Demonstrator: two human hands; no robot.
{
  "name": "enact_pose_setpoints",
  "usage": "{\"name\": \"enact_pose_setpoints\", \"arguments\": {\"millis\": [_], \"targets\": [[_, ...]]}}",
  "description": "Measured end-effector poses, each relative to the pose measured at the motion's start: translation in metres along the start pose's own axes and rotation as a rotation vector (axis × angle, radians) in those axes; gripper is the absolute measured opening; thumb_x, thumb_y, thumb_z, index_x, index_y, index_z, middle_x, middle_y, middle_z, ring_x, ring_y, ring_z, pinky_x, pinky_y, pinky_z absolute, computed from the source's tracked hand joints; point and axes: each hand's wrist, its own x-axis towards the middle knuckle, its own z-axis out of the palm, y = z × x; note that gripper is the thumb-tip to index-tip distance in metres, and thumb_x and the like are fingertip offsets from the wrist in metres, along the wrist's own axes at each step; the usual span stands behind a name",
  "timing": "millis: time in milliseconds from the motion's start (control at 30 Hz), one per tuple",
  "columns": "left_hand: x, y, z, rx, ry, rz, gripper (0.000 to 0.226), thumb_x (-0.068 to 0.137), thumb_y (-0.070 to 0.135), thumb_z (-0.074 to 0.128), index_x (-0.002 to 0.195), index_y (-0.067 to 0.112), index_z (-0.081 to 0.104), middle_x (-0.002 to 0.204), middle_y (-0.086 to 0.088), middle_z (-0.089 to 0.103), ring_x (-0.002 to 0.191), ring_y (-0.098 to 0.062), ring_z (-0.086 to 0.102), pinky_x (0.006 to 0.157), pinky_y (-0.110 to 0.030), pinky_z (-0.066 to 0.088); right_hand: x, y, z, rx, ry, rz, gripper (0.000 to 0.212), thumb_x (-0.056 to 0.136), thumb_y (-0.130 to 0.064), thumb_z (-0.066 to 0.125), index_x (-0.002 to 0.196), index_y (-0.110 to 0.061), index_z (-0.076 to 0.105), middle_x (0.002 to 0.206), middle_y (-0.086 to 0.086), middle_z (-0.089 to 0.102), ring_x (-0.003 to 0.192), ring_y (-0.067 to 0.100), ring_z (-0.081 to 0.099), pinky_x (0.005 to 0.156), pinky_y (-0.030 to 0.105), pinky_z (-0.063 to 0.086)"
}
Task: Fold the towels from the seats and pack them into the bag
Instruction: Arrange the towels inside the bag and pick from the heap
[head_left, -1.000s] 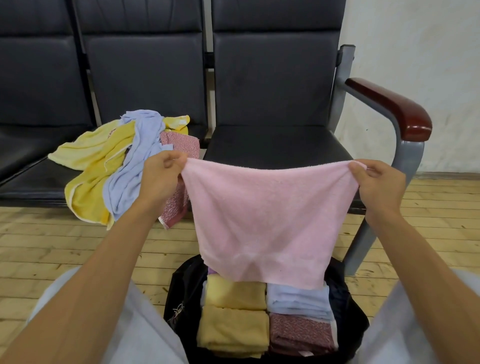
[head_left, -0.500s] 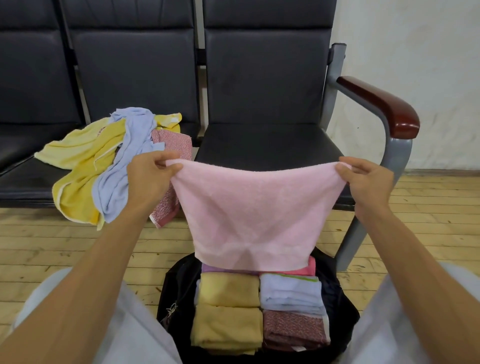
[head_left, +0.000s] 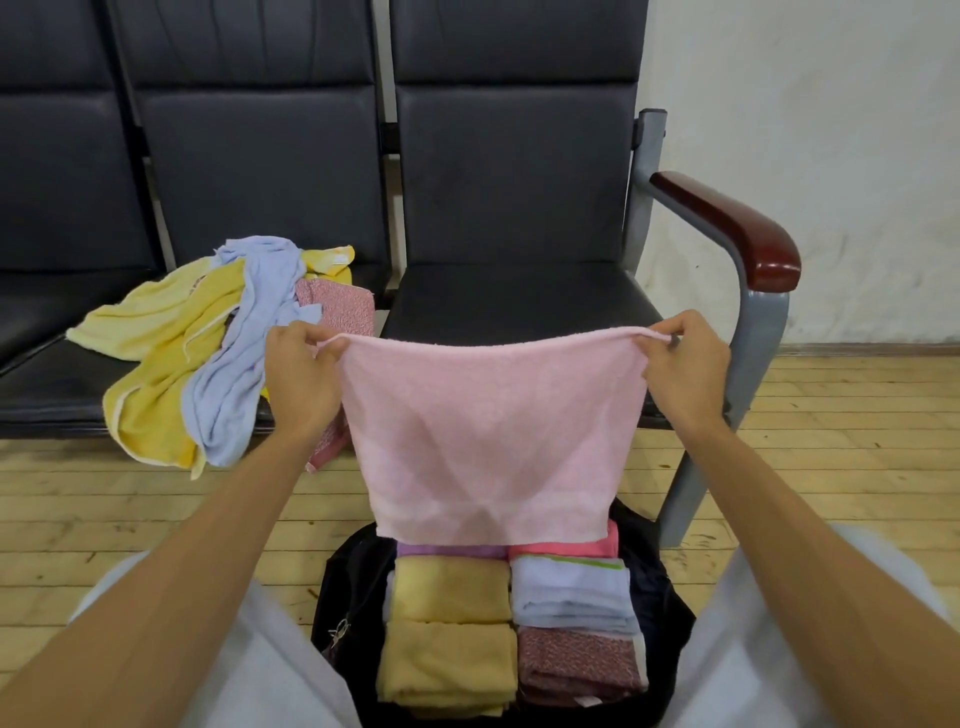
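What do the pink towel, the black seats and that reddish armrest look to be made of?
The pink towel looks like cotton terry: matte, fuzzy, hanging limp with soft creases. The seat is black leather or vinyl, I cannot tell which: smooth, with a faint sheen and padded panels. The armrest is probably varnished wood, glossy red-brown with bright highlights, though lacquered plastic is possible. It sits on a grey frame, apparently painted metal.

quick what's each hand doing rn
Left hand: fingers pinch the pink towel at its top left corner.
Right hand: pinches its top right corner.
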Motion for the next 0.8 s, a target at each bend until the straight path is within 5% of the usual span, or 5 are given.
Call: {"name": "enact_pose_setpoints", "arguments": {"millis": [133,300,400,667,800], "targets": [[0.013,0.009,0.012,-0.163,-0.144,-0.087,0.007,0.101,0.015,0.048,0.104,0.009,0.048,0.093,-0.002,0.056,0.062,-0.033,0.066,0.06,-0.034,0.054,0.015,-0.001,0.012,0.056,-0.016,0.03,0.012,0.098,-0.018,0.057,0.103,-0.022,0.047,0.093,-0.003,0.054,0.076,0.019,0.064,0.06,0.021,0.053],[0.041,0.019,0.032,-0.129,-0.284,-0.138,0.012,0.103,0.016,0.041,0.115,0.013,0.044,0.1,-0.009,0.058,0.07,-0.029,0.07,0.073,-0.043,0.059,0.045,-0.001,0.03,0.086,0.0,0.067,0.013,0.099,-0.021,0.054,0.108,-0.018,0.064,0.098,-0.004,0.059,0.088,0.014,0.059,0.084,0.031,0.052],[0.062,0.018,0.049,-0.117,-0.315,-0.169,0.005,0.103,0.016,0.042,0.107,0.015,0.045,0.109,-0.015,0.06,0.075,-0.028,0.071,0.079,-0.045,0.059,0.064,0.001,0.043,0.106,-0.006,0.127,0.019,0.1,-0.02,0.052,0.11,-0.015,0.068,0.099,-0.002,0.061,0.09,0.017,0.058,0.084,0.031,0.05],[0.121,0.029,0.107,-0.147,-0.283,-0.08,0.01,0.1,0.015,0.049,0.091,0.017,0.048,0.098,-0.012,0.062,0.088,-0.023,0.067,0.08,-0.039,0.057,0.136,0.006,0.081,0.09,-0.016,0.12,0.019,0.096,-0.015,0.057,0.108,-0.011,0.071,0.103,0.009,0.068,0.092,0.022,0.061,0.08,0.03,0.048],[0.143,0.044,0.121,-0.05,-0.194,0.046,0.012,0.099,0.019,0.051,0.104,0.008,0.05,0.089,-0.002,0.055,0.085,-0.017,0.052,0.063,-0.026,0.039,0.167,-0.01,0.091,0.245,-0.007,0.111,0.011,0.092,-0.017,0.062,0.098,-0.019,0.07,0.096,0.002,0.068,0.092,0.018,0.063,0.08,0.029,0.052]]}}
